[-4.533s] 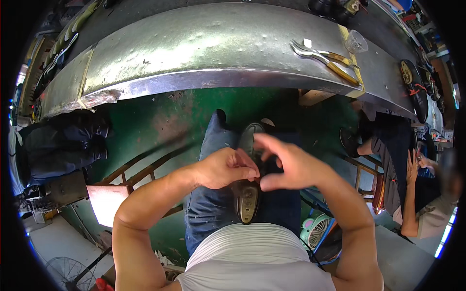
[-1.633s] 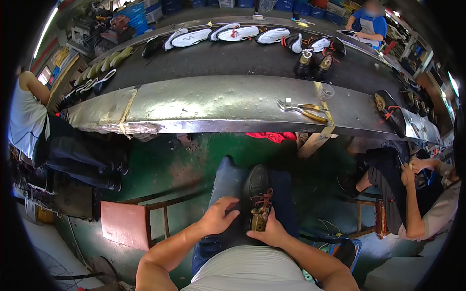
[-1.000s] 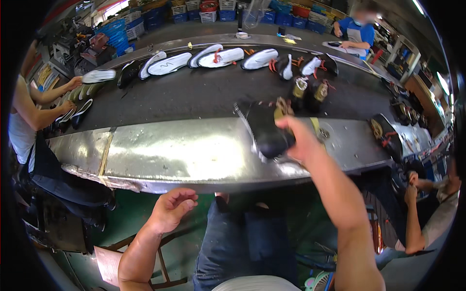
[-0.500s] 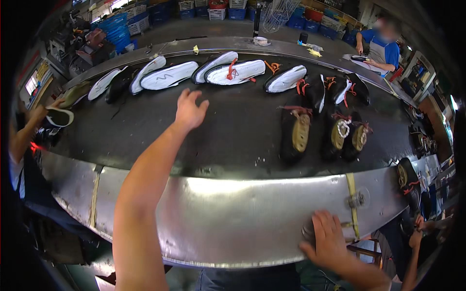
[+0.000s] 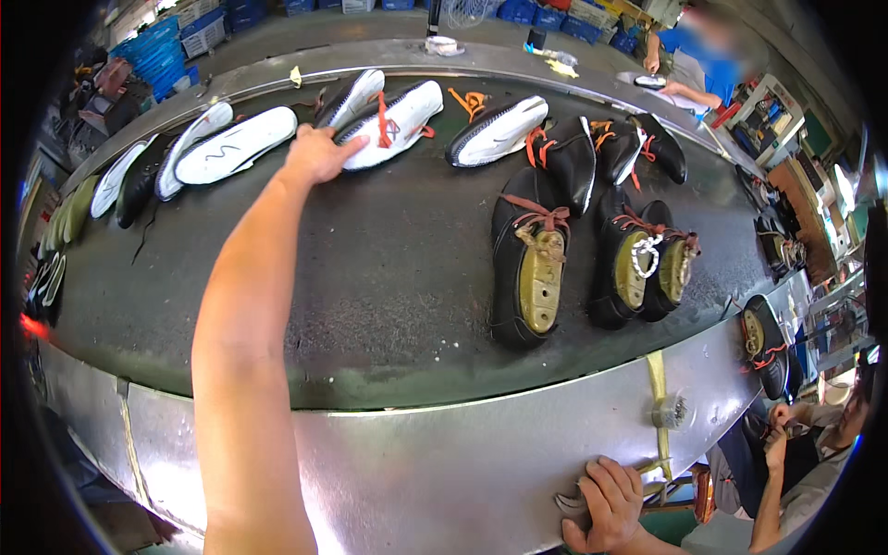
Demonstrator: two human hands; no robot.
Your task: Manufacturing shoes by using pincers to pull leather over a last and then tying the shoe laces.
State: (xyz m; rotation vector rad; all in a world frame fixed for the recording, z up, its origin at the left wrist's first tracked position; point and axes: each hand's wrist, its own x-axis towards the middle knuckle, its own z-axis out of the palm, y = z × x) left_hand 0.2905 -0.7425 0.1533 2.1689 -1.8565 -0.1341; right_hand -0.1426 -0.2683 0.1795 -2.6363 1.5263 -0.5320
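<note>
On the dark belt, my left hand (image 5: 319, 155) is closed on the near-left end of an upturned shoe (image 5: 402, 120) with a white sole and a red lace. The thumb lies against the sole, and the other fingers are partly hidden. Just behind it leans another white-soled shoe (image 5: 356, 97). My right hand (image 5: 606, 504) rests at the near metal edge, its fingers curled round a dark metal hand tool (image 5: 571, 507). Most of the tool is covered, so its exact kind does not show.
Other upturned shoes (image 5: 236, 148) line the belt's far side. Black shoes on lasts (image 5: 532, 277) stand at the right. A metal ledge (image 5: 444, 462) runs along the near side, with a clear round container (image 5: 673, 413). Co-workers sit at right (image 5: 786, 453) and far right (image 5: 694, 60).
My left hand has gone from reaching over the belt to gripping the red-laced shoe. My right hand stays at the metal edge, fingers more curled. The view has shifted.
</note>
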